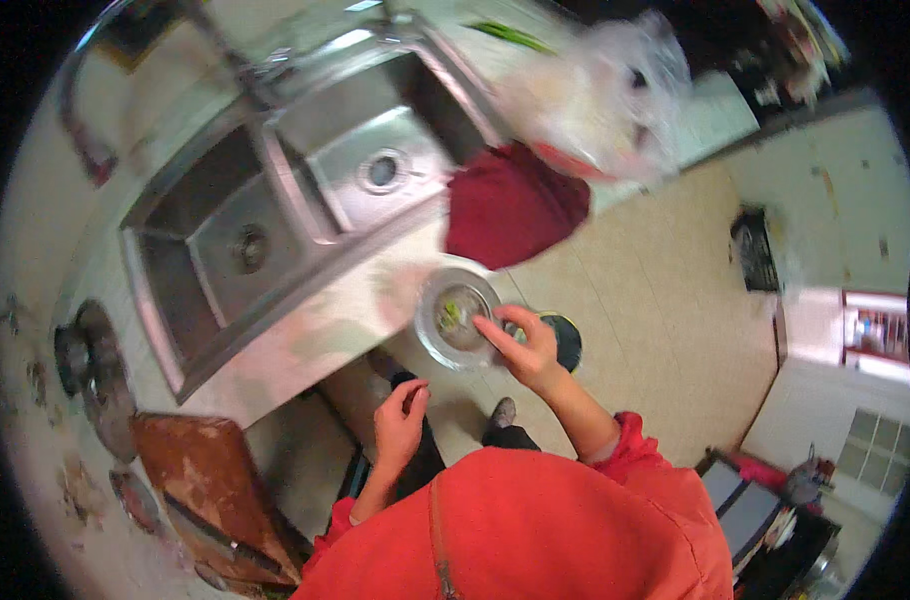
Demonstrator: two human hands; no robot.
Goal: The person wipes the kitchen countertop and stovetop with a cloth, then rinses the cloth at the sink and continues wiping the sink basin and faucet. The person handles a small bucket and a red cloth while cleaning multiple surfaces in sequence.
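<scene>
My right hand (528,346) grips the edge of a round, wide-rimmed metal strainer (434,341), thumb and fingers at its right side. Green scraps (450,313) lie in its middle. The strainer is held at the counter's front edge, over the floor. Lower left of it, my left hand (401,421) is in the air with curled fingers and nothing visible in it. A double stainless steel sink (305,244) is in front of me, with a drain (383,171) in its right basin. Beside that basin, a dark red cloth (518,206) drapes over the counter edge.
A clear plastic bag (612,97) and green stalks (511,36) lie right of the sink. A dark bin (563,343) with a yellow rim stands on the floor, partly behind my right hand. At left, a knife (222,536) rests on a wooden cutting board (192,469).
</scene>
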